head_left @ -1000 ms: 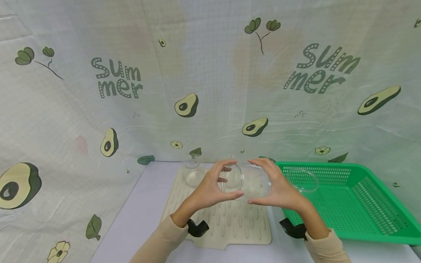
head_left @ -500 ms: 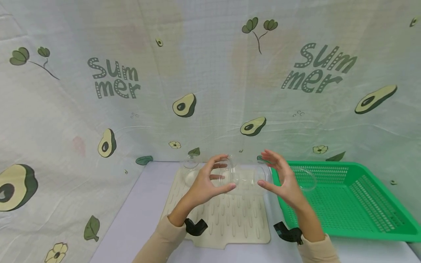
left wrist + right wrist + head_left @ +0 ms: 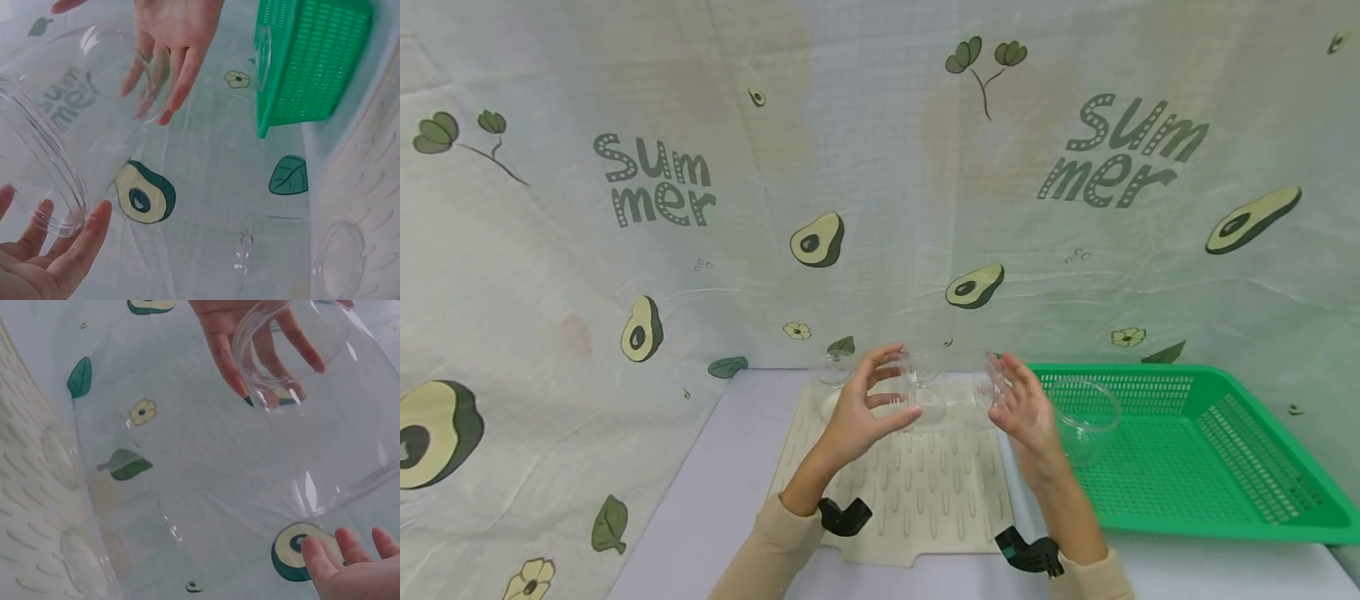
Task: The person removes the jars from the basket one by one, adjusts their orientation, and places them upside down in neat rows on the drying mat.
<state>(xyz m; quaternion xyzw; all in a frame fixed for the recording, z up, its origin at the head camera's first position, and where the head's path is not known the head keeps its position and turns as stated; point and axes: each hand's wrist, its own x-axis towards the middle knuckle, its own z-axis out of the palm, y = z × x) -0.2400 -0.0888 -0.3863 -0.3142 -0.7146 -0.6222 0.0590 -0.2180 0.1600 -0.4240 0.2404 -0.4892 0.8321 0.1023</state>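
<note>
So, clear container (image 3: 947, 398) in head view: lying sideways in the air above the beige mat (image 3: 917, 508), spanning between both hands.
Left hand (image 3: 857, 412) in head view: wrapped about the left end, thumb on the near side, fingers on the far side, gripping the container.
Right hand (image 3: 1028, 417) in head view: at the opposite end, thumb and fingers just beside or against it; cannot tell which.
Green basket (image 3: 1195, 531) in head view: right of both hands, with a clear cup (image 3: 1084, 429) at the left end.
Ringed rim (image 3: 69, 169) in left wrist view: resting at the left fingertips, with the far end in front of the right hand's extended fingers.
Right fingers in right wrist view: loosely spread, not closed, just below the near end; contact unclear.
Beige mat in right wrist view: bearing two clear vessels (image 3: 59, 456).
</note>
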